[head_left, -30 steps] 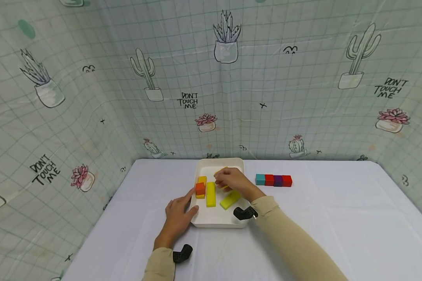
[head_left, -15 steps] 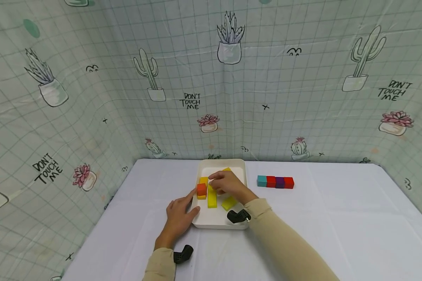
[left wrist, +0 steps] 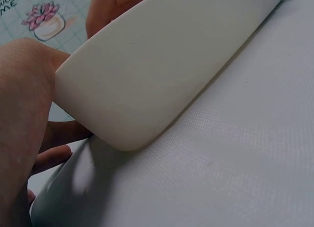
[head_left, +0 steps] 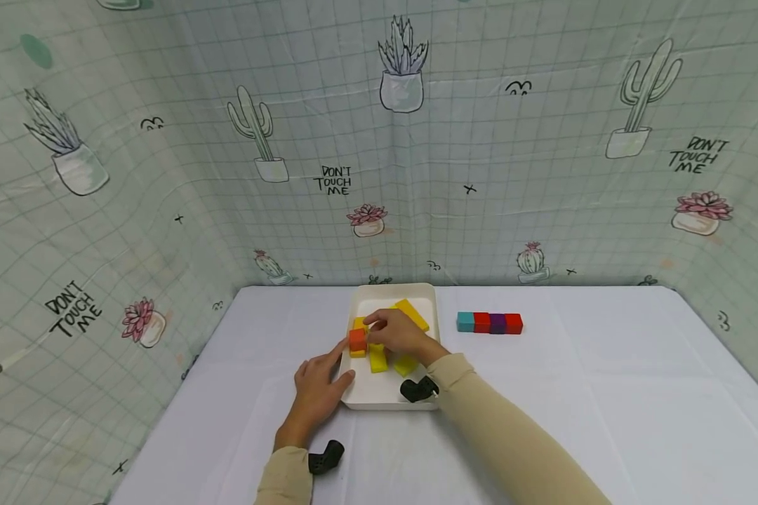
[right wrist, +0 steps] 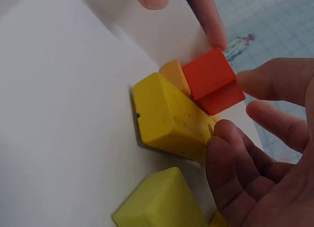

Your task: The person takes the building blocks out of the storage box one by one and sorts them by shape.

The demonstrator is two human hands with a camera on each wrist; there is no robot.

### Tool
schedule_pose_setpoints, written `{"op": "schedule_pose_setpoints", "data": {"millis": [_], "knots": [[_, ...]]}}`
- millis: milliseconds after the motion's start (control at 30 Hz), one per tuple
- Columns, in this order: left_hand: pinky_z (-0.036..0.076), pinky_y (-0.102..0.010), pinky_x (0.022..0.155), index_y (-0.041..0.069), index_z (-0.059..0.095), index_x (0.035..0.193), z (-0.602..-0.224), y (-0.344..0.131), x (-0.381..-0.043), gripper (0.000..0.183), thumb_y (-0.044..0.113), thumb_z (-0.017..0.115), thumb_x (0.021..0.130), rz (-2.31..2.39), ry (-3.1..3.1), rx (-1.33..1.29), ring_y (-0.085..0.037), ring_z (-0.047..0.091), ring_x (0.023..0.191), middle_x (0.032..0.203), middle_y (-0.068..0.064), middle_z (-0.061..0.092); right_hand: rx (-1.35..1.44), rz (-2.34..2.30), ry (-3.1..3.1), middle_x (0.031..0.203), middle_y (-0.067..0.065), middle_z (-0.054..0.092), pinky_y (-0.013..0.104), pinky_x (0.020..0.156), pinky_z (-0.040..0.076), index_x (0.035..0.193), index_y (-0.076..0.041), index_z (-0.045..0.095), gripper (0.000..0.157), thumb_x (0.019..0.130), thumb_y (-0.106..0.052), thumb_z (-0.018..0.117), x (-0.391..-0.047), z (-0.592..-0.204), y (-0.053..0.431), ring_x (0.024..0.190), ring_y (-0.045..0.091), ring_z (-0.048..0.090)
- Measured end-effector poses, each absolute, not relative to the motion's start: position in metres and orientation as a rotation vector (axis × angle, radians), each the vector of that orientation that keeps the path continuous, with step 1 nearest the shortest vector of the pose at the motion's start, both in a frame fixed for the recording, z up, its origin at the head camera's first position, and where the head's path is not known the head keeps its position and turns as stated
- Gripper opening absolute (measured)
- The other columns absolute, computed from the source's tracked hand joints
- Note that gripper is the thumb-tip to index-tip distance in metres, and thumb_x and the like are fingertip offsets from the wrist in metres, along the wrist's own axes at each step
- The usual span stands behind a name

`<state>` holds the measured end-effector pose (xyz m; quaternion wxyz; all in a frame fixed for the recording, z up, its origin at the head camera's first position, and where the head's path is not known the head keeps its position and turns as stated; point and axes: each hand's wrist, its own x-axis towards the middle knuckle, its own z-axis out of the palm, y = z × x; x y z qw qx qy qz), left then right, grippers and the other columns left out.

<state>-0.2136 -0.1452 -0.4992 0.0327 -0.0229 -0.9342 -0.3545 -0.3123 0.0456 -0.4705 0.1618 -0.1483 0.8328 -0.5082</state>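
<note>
An orange-red cube [head_left: 357, 340] sits on a yellow-orange block [right wrist: 172, 74] along the left wall of a white tray [head_left: 388, 394]. My right hand [head_left: 399, 331] is just right of the cube. In the right wrist view, one fingertip meets the cube's edge [right wrist: 208, 72]; a second lies close behind it, and the other fingers bend loosely. My left hand [head_left: 318, 386] holds the tray's left side, thumb over the rim, forefinger near the cube. Other yellow blocks lie in the tray: one long block [head_left: 377, 359], a greenish-yellow one [head_left: 406, 365] and one farther back [head_left: 412, 315].
Right of the tray, a row of teal [head_left: 465, 322], red [head_left: 482, 322], purple [head_left: 497, 323] and red [head_left: 514, 324] cubes stands on the white-covered table [head_left: 575, 393]. A grid-patterned cloth [head_left: 467, 231] with plant drawings hangs behind and at the sides.
My right hand has moved left, from the back yellow block to the orange-red cube, uncovering the back block. My left hand has stayed on the tray.
</note>
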Motion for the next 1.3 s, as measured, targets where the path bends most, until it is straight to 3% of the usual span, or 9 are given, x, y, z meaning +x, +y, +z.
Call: {"op": "schedule_pose_setpoints", "data": {"millis": [333,767,1033,1300], "knots": [[0.005,-0.06,0.116,0.023,0.043,0.154,-0.501,-0.146,-0.213,0.062,0.029,0.062,0.095,-1.091,-2.874,-0.104,-0.033,0.042,0.134,0.146,-0.008,0.055,-0.481,-1.389,2.422,0.105,0.005,0.065,0.03,0.074,0.053,0.125,-0.009,0.069,0.037,0.09,-0.022,0.072,-0.31,-0.471,0.043,0.086,0.022,0.058],[0.008,-0.062,0.115,0.023,0.044,0.154,-0.499,-0.145,-0.216,0.062,0.028,0.061,0.095,-1.072,-2.865,-0.116,-0.034,0.043,0.132,0.146,-0.008,0.055,-0.442,-1.317,2.475,0.116,0.006,0.064,0.036,0.088,0.053,0.126,-0.011,0.069,0.039,0.089,-0.022,0.074,-0.305,-0.465,0.041,0.097,0.023,0.056],[0.01,-0.063,0.114,0.022,0.045,0.153,-0.5,-0.145,-0.214,0.06,0.029,0.061,0.095,-1.06,-2.854,-0.135,-0.035,0.044,0.131,0.145,-0.009,0.055,-0.484,-1.334,2.529,0.111,0.004,0.066,0.032,0.084,0.054,0.121,-0.008,0.07,0.034,0.092,-0.023,0.072,-0.304,-0.471,0.041,0.095,0.021,0.057],[0.009,-0.061,0.115,0.023,0.043,0.154,-0.503,-0.147,-0.215,0.062,0.028,0.062,0.095,-1.059,-2.865,-0.126,-0.034,0.043,0.132,0.146,-0.009,0.054,-0.466,-1.378,2.536,0.105,0.003,0.064,0.029,0.072,0.053,0.124,-0.008,0.068,0.036,0.093,-0.028,0.07,-0.302,-0.468,0.044,0.087,0.02,0.058]]}}
